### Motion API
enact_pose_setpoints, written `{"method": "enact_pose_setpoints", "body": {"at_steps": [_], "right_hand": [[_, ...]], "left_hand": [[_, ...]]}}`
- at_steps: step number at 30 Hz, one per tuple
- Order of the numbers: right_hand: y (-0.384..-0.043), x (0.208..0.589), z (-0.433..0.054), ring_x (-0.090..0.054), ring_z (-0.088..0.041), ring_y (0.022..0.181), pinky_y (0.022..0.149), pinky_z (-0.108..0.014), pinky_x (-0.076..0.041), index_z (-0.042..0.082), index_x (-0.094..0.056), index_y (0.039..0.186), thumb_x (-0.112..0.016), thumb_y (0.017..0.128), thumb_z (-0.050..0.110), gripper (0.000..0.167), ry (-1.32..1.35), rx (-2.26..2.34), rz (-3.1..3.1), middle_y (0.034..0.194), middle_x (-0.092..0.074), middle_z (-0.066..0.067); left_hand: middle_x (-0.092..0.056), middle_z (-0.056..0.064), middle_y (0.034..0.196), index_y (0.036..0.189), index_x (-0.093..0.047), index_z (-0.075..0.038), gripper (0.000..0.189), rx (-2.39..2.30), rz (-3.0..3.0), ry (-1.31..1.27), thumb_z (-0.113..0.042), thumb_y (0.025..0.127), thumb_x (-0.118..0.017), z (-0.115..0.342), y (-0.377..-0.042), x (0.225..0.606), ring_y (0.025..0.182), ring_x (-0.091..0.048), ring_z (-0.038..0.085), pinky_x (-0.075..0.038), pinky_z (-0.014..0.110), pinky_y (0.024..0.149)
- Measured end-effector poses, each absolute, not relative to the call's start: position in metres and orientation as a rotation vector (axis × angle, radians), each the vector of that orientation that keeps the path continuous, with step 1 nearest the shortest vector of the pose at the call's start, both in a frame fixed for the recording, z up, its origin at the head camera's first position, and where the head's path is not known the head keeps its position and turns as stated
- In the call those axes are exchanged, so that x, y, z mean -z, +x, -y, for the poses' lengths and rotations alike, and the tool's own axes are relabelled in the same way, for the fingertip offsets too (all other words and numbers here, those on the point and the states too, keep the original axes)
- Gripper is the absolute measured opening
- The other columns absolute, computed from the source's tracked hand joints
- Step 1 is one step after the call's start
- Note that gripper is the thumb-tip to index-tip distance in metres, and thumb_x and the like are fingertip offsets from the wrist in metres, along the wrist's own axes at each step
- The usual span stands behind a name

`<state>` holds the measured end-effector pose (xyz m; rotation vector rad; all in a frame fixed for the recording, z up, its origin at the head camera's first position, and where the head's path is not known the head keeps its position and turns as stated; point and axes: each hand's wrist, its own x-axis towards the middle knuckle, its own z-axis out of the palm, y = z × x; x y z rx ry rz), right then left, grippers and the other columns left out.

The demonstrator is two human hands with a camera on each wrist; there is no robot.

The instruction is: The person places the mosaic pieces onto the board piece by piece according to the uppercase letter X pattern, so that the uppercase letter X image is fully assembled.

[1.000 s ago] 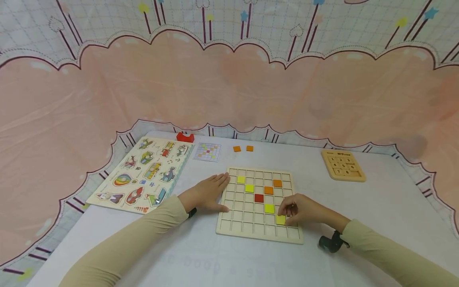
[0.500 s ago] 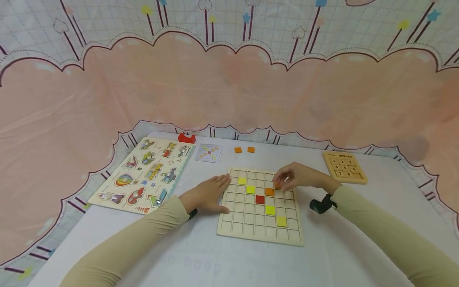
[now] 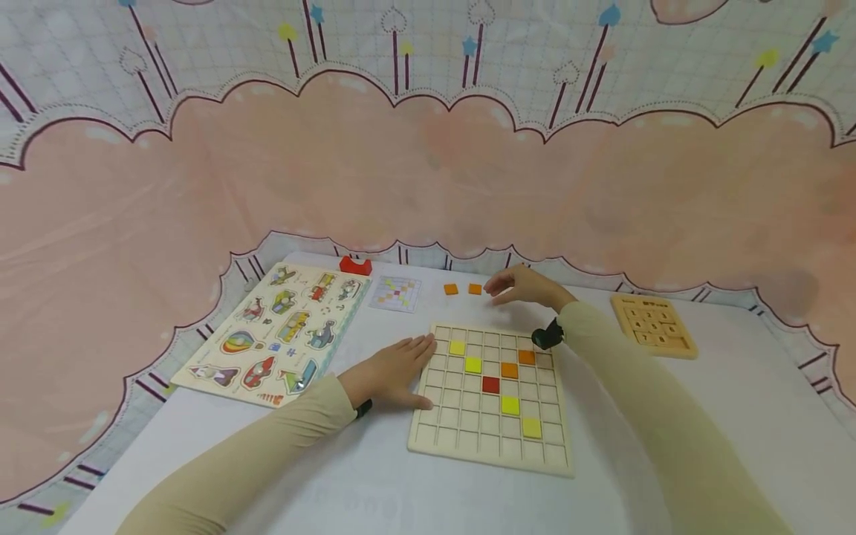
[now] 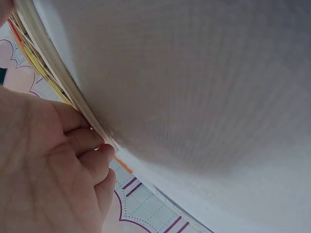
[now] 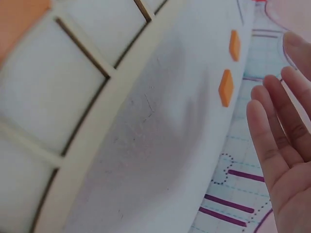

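A wooden grid board [image 3: 461,427] lies in front of me, with a red tile [image 3: 491,385], several yellow tiles [image 3: 510,405] and two orange tiles [image 3: 510,370] set in a crossing diagonal pattern. My left hand [image 3: 388,371] rests along the board's left edge, fingers extended and thumb at the lower side. Beyond the board's far edge, my right hand [image 3: 524,286] reaches over the table, its fingertips right beside a loose orange tile [image 3: 475,289]. Nothing is between its fingers. In the right wrist view, the fingers [image 5: 286,111] are spread apart from both loose orange tiles [image 5: 226,88].
To the left lies a picture puzzle board [image 3: 294,325] with vehicle pieces. Behind it are a red notched block [image 3: 355,266] and a pattern card [image 3: 395,294]. A wooden number puzzle [image 3: 653,325] lies at the right. A patterned cloth [image 3: 428,178] rises behind the table.
My right hand has moved from the lower yellow tile past the upper orange tile on the board to the loose orange tiles at the back. My left hand has stayed on the board edge.
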<state>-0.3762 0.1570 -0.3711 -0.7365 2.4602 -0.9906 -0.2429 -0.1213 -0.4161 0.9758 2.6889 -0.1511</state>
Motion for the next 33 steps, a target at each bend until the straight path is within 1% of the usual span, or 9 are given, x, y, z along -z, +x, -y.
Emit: {"method": "enact_pose_setpoints", "body": {"at_steps": [6, 11, 15, 19, 26, 29, 33], "right_hand": [[-0.391, 0.382, -0.147, -0.055, -0.033, 0.117, 0.106, -0.047, -0.041, -0.001, -0.057, 0.125, -0.067, 0.087, 0.012, 0.042, -0.627, 1.008, -2.528, 0.127, -0.059, -0.02], [-0.398, 0.393, -0.142, -0.05, -0.035, 0.124, 0.109, -0.048, -0.036, -0.003, -0.051, 0.13, -0.068, 0.085, 0.011, 0.05, -0.608, 1.023, -2.515, 0.133, -0.053, -0.021], [-0.401, 0.399, -0.14, -0.048, -0.034, 0.126, 0.11, -0.047, -0.035, -0.002, -0.052, 0.13, -0.069, 0.084, 0.012, 0.051, -0.611, 0.958, -2.52, 0.134, -0.053, -0.02], [-0.402, 0.399, -0.139, -0.052, -0.031, 0.122, 0.11, -0.046, -0.037, 0.001, -0.057, 0.125, -0.069, 0.085, 0.013, 0.044, -0.62, 0.895, -2.527, 0.13, -0.058, -0.017], [-0.4, 0.395, -0.143, -0.06, -0.024, 0.112, 0.107, -0.043, -0.04, 0.004, -0.065, 0.117, -0.068, 0.085, 0.007, 0.032, -0.658, 0.886, -2.424, 0.119, -0.066, -0.012], [-0.399, 0.394, -0.145, -0.063, -0.022, 0.106, 0.106, -0.042, -0.042, 0.002, -0.066, 0.115, -0.068, 0.084, 0.004, 0.031, -0.647, 0.922, -2.37, 0.117, -0.067, -0.013], [-0.399, 0.395, -0.146, -0.063, -0.019, 0.098, 0.101, -0.039, -0.047, 0.001, -0.066, 0.113, -0.071, 0.081, 0.003, 0.032, -0.615, 0.953, -2.37, 0.115, -0.067, -0.014]], "left_hand": [[-0.012, 0.011, 0.159, 0.15, -0.016, -0.004, 0.101, 0.176, -2.687, 0.991, -0.07, 0.082, -0.049, 0.12, -0.24, 0.416, 0.147, -0.014, 0.024, -0.016, 0.036, 0.12], [-0.012, 0.011, 0.159, 0.15, -0.016, -0.003, 0.101, 0.159, -2.674, 0.992, -0.07, 0.082, -0.05, 0.119, -0.238, 0.415, 0.147, -0.014, 0.024, -0.016, 0.037, 0.12], [-0.013, 0.012, 0.159, 0.15, -0.016, -0.003, 0.1, 0.169, -2.673, 1.001, -0.069, 0.082, -0.049, 0.118, -0.236, 0.414, 0.147, -0.015, 0.024, -0.016, 0.037, 0.12], [-0.012, 0.011, 0.159, 0.151, -0.015, -0.004, 0.1, 0.192, -2.68, 0.999, -0.069, 0.083, -0.048, 0.118, -0.236, 0.413, 0.147, -0.014, 0.023, -0.016, 0.036, 0.12], [-0.012, 0.012, 0.159, 0.15, -0.016, -0.003, 0.099, 0.198, -2.688, 0.993, -0.069, 0.083, -0.048, 0.12, -0.238, 0.413, 0.147, -0.014, 0.024, -0.016, 0.036, 0.12], [-0.012, 0.012, 0.159, 0.15, -0.016, -0.003, 0.099, 0.206, -2.692, 0.991, -0.069, 0.084, -0.047, 0.12, -0.239, 0.413, 0.147, -0.014, 0.024, -0.016, 0.036, 0.12], [-0.013, 0.011, 0.159, 0.15, -0.016, -0.003, 0.099, 0.197, -2.692, 0.98, -0.069, 0.083, -0.048, 0.121, -0.239, 0.412, 0.147, -0.014, 0.024, -0.016, 0.036, 0.12]]}}
